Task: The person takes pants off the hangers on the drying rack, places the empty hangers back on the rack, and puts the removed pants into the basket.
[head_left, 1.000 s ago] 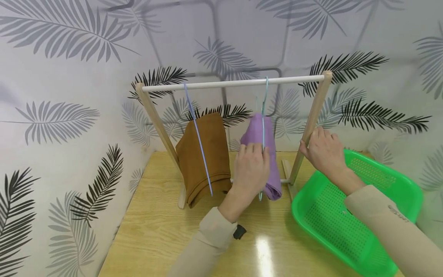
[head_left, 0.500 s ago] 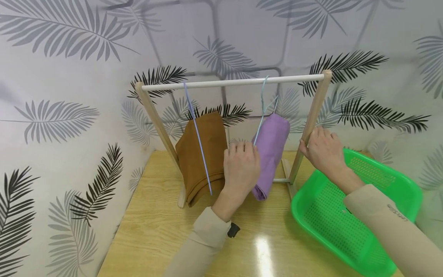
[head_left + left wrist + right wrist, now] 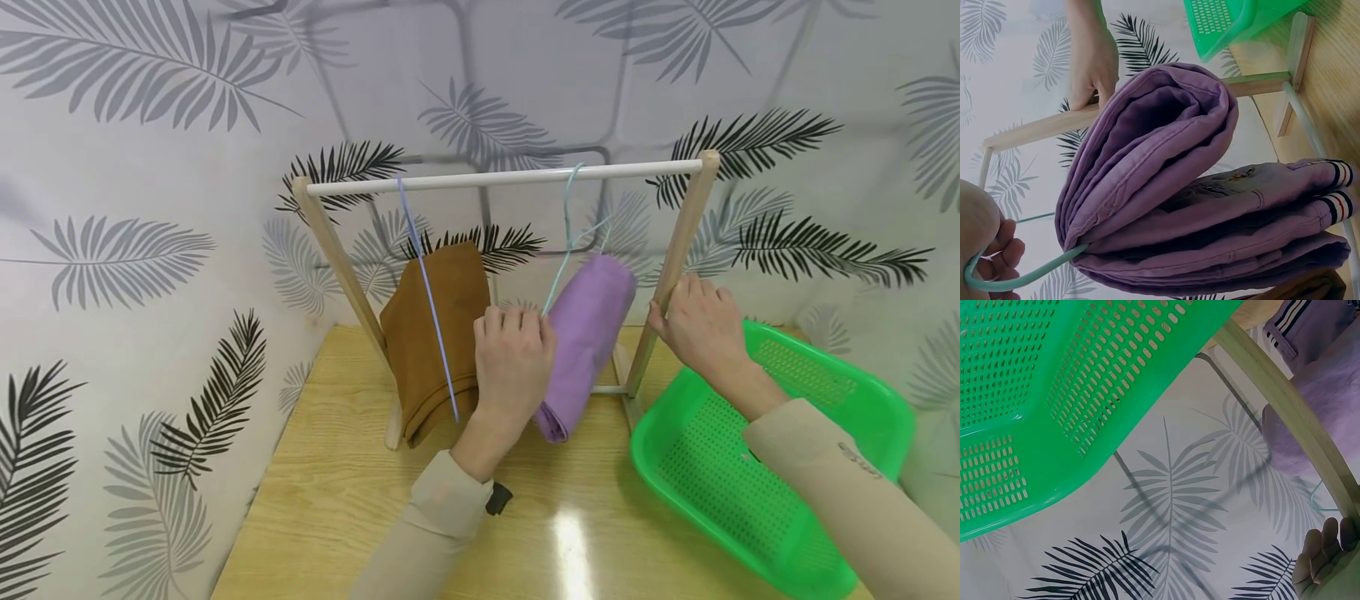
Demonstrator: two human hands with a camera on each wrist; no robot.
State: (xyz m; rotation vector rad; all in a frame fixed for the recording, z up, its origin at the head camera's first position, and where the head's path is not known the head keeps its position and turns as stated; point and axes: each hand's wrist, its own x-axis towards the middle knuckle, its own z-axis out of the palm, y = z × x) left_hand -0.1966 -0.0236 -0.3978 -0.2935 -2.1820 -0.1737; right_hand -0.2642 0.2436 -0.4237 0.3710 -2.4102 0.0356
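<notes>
My left hand (image 3: 513,362) grips the near end of a teal hanger (image 3: 1035,275) with curled fingers. The hanger's hook is over the white bar (image 3: 495,178) of a small clothes rack. Over this hanger hangs a folded purple garment (image 3: 588,333); striped bands (image 3: 1338,209) and an embroidered patch show in the left wrist view. With my right hand (image 3: 701,329) I hold the rack's right wooden post (image 3: 684,225). Left of my left hand, a brown folded garment (image 3: 442,333) hangs on a periwinkle hanger (image 3: 425,275), partly hidden by that hand.
A green perforated basket (image 3: 735,467) stands on the wooden table (image 3: 337,517) at the right, under my right forearm. Behind the rack is a leaf-patterned wall covering (image 3: 135,250). The rack's left post (image 3: 341,258) stands beside the brown garment.
My left hand has moved left and slightly down, swinging the near end of the teal hanger leftward. The purple garment has turned, its far end going right. My right hand has stayed on the post.
</notes>
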